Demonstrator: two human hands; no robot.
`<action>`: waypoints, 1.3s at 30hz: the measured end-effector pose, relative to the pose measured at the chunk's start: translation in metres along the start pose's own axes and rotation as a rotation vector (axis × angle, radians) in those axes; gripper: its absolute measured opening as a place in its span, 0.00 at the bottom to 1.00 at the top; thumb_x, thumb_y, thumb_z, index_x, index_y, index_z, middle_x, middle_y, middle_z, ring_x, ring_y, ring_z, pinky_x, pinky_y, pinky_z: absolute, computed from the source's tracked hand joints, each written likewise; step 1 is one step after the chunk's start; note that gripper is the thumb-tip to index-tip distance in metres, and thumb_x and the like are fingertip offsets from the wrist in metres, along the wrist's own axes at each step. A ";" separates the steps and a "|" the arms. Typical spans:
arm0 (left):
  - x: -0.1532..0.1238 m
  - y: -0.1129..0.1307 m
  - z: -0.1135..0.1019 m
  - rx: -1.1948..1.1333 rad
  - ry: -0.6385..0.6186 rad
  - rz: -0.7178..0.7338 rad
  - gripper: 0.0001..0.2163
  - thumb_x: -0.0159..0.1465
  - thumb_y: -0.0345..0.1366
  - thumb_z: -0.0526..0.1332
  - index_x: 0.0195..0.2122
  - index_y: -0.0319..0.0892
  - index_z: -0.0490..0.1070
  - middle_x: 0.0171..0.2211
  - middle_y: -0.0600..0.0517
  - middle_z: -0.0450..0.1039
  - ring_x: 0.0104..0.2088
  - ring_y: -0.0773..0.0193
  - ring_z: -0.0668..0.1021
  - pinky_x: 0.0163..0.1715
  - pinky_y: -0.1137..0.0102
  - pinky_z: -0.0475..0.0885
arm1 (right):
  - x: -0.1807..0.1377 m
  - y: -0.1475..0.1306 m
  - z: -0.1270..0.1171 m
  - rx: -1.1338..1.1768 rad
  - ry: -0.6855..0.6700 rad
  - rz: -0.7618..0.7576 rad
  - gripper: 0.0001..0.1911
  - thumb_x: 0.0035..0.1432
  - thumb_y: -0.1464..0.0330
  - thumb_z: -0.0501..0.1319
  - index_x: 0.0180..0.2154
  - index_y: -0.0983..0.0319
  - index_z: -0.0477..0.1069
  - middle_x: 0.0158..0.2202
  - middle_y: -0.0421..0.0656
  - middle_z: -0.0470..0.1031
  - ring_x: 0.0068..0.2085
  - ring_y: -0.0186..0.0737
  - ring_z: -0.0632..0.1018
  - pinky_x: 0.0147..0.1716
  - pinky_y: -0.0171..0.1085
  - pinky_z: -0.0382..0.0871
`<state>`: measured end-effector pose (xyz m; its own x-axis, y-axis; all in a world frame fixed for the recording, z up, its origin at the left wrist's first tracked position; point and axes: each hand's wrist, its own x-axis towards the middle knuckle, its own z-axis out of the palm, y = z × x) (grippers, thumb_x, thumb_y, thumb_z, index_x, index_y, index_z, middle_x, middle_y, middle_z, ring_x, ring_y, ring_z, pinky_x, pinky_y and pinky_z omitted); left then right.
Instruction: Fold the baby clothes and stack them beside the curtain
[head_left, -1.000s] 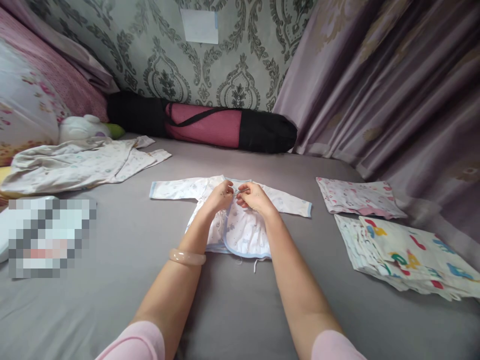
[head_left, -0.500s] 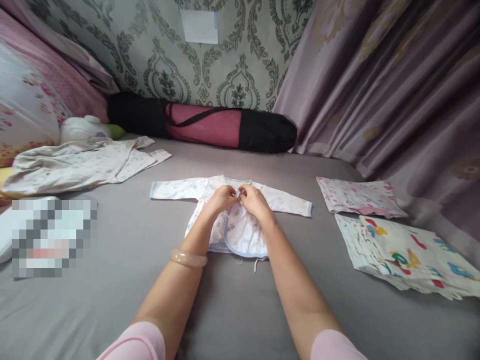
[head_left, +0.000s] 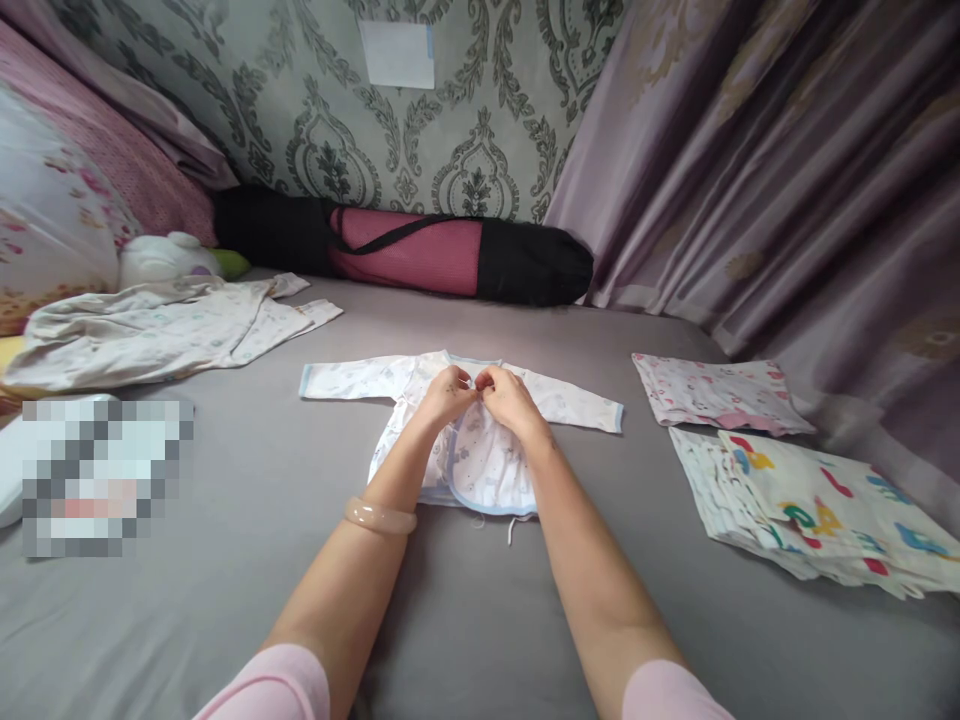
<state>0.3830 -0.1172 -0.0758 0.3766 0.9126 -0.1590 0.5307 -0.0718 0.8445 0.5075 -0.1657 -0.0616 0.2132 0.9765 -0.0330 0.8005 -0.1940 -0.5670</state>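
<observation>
At mid-bed, on grey sheet | baby shirt flat, sleeves left–right, collar far | left hand and right hand touching at neckline, equally near, fingertips pinching tie there | hem toward wearer.

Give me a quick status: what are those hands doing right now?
Left hand and right hand together, pinching at the neckline of the baby shirt. Shirt flat on grey sheet, sleeves spread. Nothing lying on it.
</observation>
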 end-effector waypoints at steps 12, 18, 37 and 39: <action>-0.007 0.009 -0.006 0.488 0.034 -0.078 0.10 0.64 0.36 0.59 0.43 0.40 0.74 0.45 0.42 0.79 0.47 0.55 0.78 0.42 0.69 0.69 | 0.002 0.020 0.031 -0.315 0.124 0.074 0.31 0.71 0.60 0.44 0.67 0.73 0.53 0.71 0.55 0.50 0.71 0.53 0.49 0.67 0.51 0.39; -0.003 0.007 -0.017 0.560 -0.104 -0.080 0.12 0.59 0.32 0.63 0.44 0.40 0.74 0.42 0.44 0.80 0.43 0.58 0.80 0.38 0.72 0.70 | 0.000 0.020 0.036 -0.366 0.064 0.115 0.35 0.71 0.56 0.39 0.70 0.71 0.47 0.73 0.52 0.43 0.72 0.51 0.43 0.67 0.52 0.33; -0.011 0.017 -0.048 0.568 -0.189 0.077 0.10 0.61 0.34 0.62 0.42 0.40 0.79 0.41 0.46 0.81 0.41 0.60 0.80 0.38 0.74 0.69 | -0.080 -0.019 0.051 -0.387 -0.039 -0.146 0.34 0.71 0.59 0.43 0.69 0.76 0.49 0.72 0.57 0.45 0.71 0.53 0.48 0.68 0.47 0.38; -0.019 0.016 -0.062 0.581 -0.142 0.112 0.11 0.62 0.36 0.61 0.42 0.40 0.78 0.43 0.45 0.80 0.42 0.59 0.79 0.39 0.72 0.69 | -0.079 -0.017 0.052 -0.396 -0.043 -0.154 0.34 0.71 0.58 0.44 0.69 0.74 0.48 0.72 0.57 0.44 0.71 0.54 0.48 0.68 0.48 0.37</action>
<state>0.3373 -0.1106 -0.0279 0.5302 0.8274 -0.1854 0.7945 -0.4084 0.4494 0.4474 -0.2348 -0.0921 0.0578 0.9983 -0.0118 0.9762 -0.0589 -0.2086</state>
